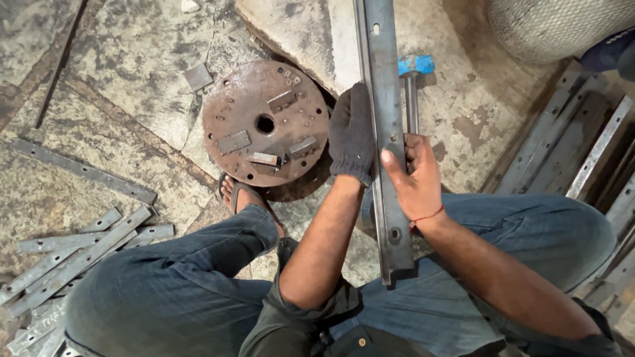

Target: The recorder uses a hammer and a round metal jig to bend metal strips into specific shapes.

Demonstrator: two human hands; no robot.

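Now, far to my left, a pile of flat grey metal strips [73, 261] lies on the stone floor [126, 86], and one more long strip [83, 170] lies alone above them. Next comes a round rusty metal plate [264, 122] with a hole in its middle and small blocks stuck on it. It lies flat on the floor, just beyond my foot in a sandal [241, 195].

My left hand [352, 135] wears a dark knit glove. It rests against the left edge of a long metal bar [387, 139]. The gloved fingers look close together, but I cannot tell if they grip the bar or only press on it.

The bar is long, flat and grey, with dull scratchy marks and a few small holes. Its long way runs straight away from me, from over my lap out past the top of the view. The near end has a hole and sits above my blue jeans.

My right hand [417, 182] is bare, with a red thread on the wrist. Its thumb lies across the front of the bar and its fingers curl round the right edge, so it holds the bar tight.

Just behind the bar lies a hammer with a blue head [415, 65]. More grey bars [582, 152] are stacked on my right.
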